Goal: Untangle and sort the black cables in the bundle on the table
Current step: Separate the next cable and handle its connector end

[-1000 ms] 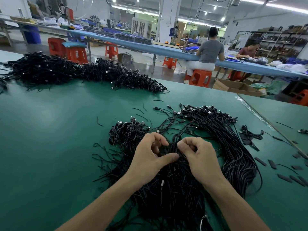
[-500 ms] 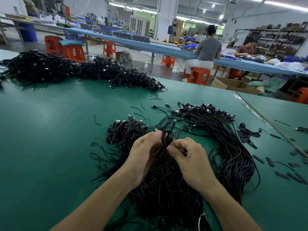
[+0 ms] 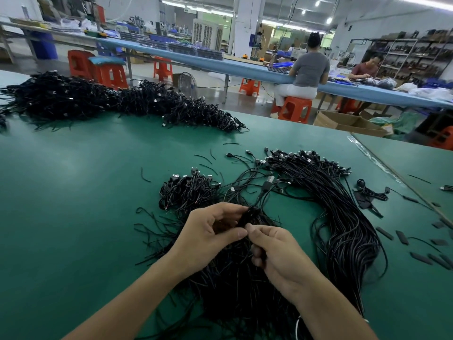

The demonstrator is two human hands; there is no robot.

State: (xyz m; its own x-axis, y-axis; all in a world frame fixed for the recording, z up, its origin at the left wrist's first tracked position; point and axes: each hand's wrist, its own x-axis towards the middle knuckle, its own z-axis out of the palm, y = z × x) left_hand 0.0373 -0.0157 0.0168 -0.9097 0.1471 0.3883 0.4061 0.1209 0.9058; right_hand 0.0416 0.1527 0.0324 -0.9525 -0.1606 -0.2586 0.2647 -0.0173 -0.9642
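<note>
On the green surface [image 3: 73,204]: I see a big messy bundle of black cables [image 3: 232,295] right in front of me, under both hands.
Left grip [image 3: 210,239]: the fingers and thumb curl round a small clump [image 3: 252,214] of cable, held a bit above the bundle.
Right grip [image 3: 282,256]: the thumb and fingers pinch thin cable strands just under that clump, close beside the left thumb.
Right of the hands: a long neat curve of cables [image 3: 343,217], with its plug ends together at the far end.
Beyond the left grip: a small bunch [image 3: 188,190] with plugs on top.
Far side of the surface: a long dark pile [image 3: 110,101] of more cables.
Right edge: short black pieces [image 3: 402,238] lie apart from each other.
Behind: a person in a grey top [image 3: 310,67] sits on an orange stool [image 3: 296,110].
</note>
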